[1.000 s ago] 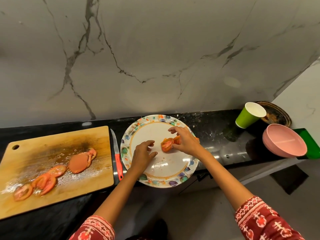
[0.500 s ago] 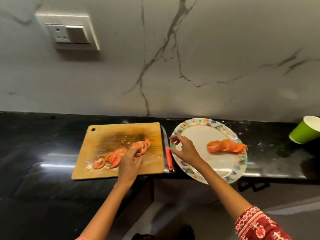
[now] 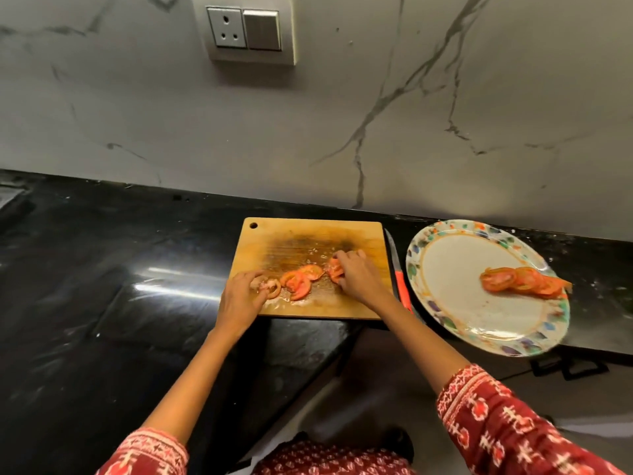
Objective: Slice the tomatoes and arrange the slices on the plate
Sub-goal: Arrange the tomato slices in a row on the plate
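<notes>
Slices on wet cutting board [image 3: 310,241]: thin, limp, slick, easily torn. My left hand [image 3: 239,299] pinches the end slice [image 3: 269,286]; my right hand [image 3: 356,274] curls round a small stack [image 3: 334,269]. Best lifted by rims. Plate [image 3: 445,303] lies right.

A black counter [image 3: 137,269] carries a wooden cutting board [image 3: 308,234], a knife [image 3: 397,272] and a plate [image 3: 445,320].

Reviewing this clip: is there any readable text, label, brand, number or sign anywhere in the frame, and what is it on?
None can be read.
Wall socket and switch plate: no lettering shows.
Plate: the rim carries coloured blotches only, no words.
Knife: no brand visible on the red handle or the blade.
Cutting board: bare wood, no mark.
Sleeves: woven pattern, no letters.
</notes>
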### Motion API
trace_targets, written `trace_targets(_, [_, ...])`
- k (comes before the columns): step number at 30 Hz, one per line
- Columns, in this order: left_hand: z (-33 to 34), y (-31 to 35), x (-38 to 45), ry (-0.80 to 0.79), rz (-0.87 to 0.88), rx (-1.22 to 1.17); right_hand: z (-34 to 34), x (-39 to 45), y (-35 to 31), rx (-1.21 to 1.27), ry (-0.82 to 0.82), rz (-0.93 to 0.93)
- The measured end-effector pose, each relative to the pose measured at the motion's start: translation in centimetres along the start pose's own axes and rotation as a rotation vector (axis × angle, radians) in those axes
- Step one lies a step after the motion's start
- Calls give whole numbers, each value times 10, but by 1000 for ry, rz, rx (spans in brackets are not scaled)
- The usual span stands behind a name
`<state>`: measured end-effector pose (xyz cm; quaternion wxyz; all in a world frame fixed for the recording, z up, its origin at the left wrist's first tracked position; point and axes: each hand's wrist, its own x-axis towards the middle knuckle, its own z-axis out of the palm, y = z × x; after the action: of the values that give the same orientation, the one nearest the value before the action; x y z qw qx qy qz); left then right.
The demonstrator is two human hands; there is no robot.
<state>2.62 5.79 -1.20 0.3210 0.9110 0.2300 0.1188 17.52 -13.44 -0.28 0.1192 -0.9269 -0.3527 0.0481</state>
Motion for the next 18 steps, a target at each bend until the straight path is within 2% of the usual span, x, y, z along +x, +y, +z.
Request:
trace_targets(3, [-6, -5, 5, 23, 16, -40, -2, 3, -1, -57, -18, 7])
trace_targets(6, [-7, 1, 9, 32, 36, -90, -8, 0, 2, 1, -24, 20])
trace_targets(10, [-9, 8, 15, 6, 24, -237, -32, -3, -11, 264, -3, 97])
trace_targets(14, [-6, 26, 19, -101, 73, -466, -56, -3, -33, 799, -162, 210])
trace_targets(18, [-6, 32, 21, -215, -32, -721, -58, 3, -52, 851, -285, 216])
